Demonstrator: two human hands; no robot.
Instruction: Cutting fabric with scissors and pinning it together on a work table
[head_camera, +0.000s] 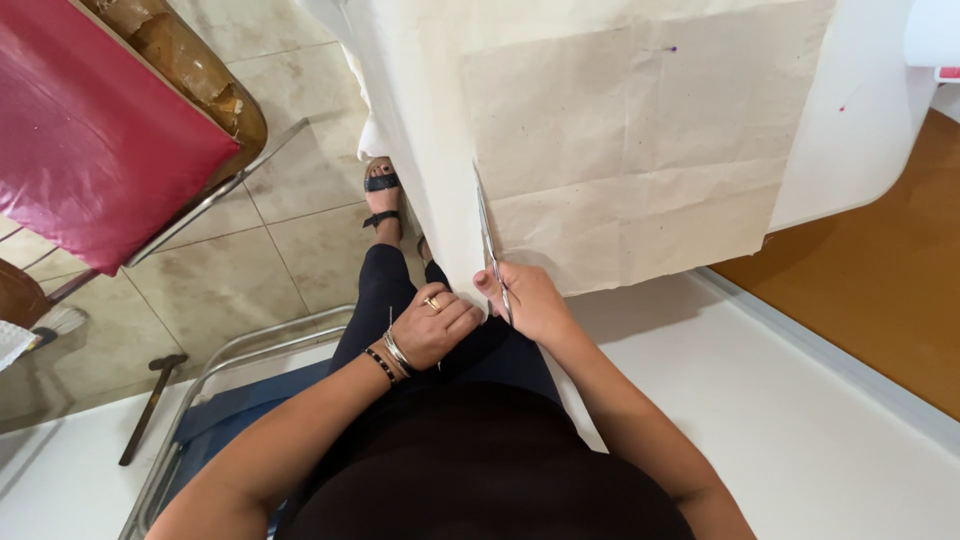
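Left of the cloth (420, 130) lie a red sheet (90, 130) and, below it on the tiled floor, a hammer (150, 408). The left hand (432, 328), curled tight, pinches the cloth's lower edge just left of the cut. The cloth hangs over the white table (780, 420), a paper pattern (640, 150) on it. Just right of that edge, the right hand (530, 300) grips scissors (490, 240), fingers closed round the handles, blades pointing up along the pattern's left edge.
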